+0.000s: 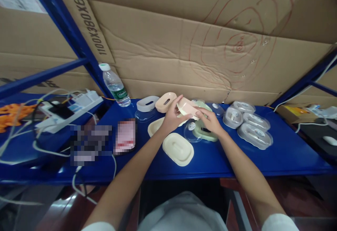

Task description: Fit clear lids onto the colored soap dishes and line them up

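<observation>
Above the middle of the table, both hands hold a pale peach and cream plastic dish [187, 107], tilted up. My left hand [173, 116] grips its left side, thumb below and fingers behind. On its right edge are the closed fingers of my right hand [210, 121]. A cream oval lid-like piece [178, 149] lies flat nearer me, and another cream piece [154, 127] is partly hidden under my left wrist. Below my right hand are a green oval dish [207, 134] and a clear cover [191, 131] with a round label.
Behind stand a white slotted dish [147, 104] and a peach slotted dish [165, 101]. Several clear containers [255, 135] sit at right. At left are a water bottle [117, 90], a blurred phone-like object [125, 136], and a power strip [71, 113] with cables. Cardboard [158, 38] closes the back.
</observation>
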Available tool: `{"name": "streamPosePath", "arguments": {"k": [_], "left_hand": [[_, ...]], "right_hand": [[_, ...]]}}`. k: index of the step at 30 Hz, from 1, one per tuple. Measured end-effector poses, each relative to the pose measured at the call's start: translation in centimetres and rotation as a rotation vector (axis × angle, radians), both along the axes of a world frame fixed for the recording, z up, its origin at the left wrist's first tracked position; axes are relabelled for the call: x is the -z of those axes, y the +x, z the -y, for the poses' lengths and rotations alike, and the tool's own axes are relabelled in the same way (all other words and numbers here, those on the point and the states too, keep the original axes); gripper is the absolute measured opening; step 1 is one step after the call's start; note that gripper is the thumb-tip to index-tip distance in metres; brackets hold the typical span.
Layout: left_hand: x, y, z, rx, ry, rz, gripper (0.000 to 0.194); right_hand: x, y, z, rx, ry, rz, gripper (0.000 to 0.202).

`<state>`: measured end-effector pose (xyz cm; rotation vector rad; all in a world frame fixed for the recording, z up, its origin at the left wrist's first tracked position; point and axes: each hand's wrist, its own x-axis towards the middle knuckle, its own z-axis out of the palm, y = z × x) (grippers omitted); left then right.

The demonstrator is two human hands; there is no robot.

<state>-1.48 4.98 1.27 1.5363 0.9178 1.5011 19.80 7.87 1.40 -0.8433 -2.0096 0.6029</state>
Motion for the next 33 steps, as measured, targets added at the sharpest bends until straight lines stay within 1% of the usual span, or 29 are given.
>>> {"name": "streamPosePath", "arguments": {"k": [3, 4, 6, 9, 12, 14, 17, 20, 23, 25, 28, 31, 33], "left_hand": [[0.0, 0.1, 0.1, 0.010, 0.054, -0.033, 0.099], [0.1, 0.0, 0.1, -0.019, 0.089, -0.067, 0.096], [0.3, -0.2, 0.0, -0.134, 0.173, -0.194, 0.086], [0.8, -0.9, -0.2, -0.326, 0.259, -0.449, 0.070], [1.5, -1.4, -0.6, -0.390, 0.262, -0.623, 0.059], [2.0, -1.5, -0.8, -0.413, 0.254, -0.690, 0.057], [2.3, -1.3, -0.9, -0.466, 0.244, -0.763, 0.060], [2.2, -0.9, -0.6, -0.511, 0.236, -0.818, 0.063], [1.9, -0.6, -0.1, -0.540, 0.176, -0.903, 0.066], [1.6, -0.4, 0.3, -0.546, 0.128, -0.992, 0.067], [1.2, -0.1, 0.9, -0.555, 0.086, -1.106, 0.064], [1.1, 0.2, 1.2, -0.564, 0.063, -1.148, 0.061], [1.1, 0.5, 1.3, -0.565, 0.072, -1.150, 0.058]], "right_hand": [[0.1, 0.5, -0.4, 0.129, 0.003, -0.066, 0.052], [0.1, 0.7, -0.4, 0.164, 0.037, -0.073, 0.051], [0.0, 1.1, -0.4, 0.220, 0.141, -0.032, 0.047], [0.0, 1.4, -0.5, 0.275, 0.283, 0.181, 0.039], [0.7, 1.6, -0.9, 0.279, 0.334, 0.389, 0.036], [1.1, 1.8, -1.1, 0.289, 0.351, 0.483, 0.043], [1.1, 2.3, -1.4, 0.363, 0.351, 0.565, 0.057], [0.4, 3.5, -1.5, 0.488, 0.352, 0.572, 0.054], [-0.4, 5.9, -1.3, 0.650, 0.322, 0.586, 0.046], [-0.7, 8.2, -0.4, 0.761, 0.276, 0.613, 0.045], [0.0, 12.4, 2.7, 0.901, 0.276, 0.600, 0.047], [2.0, 16.4, 7.0, 1.015, 0.348, 0.558, 0.050], [3.8, 18.8, 9.6, 1.036, 0.353, 0.608, 0.059]]}}
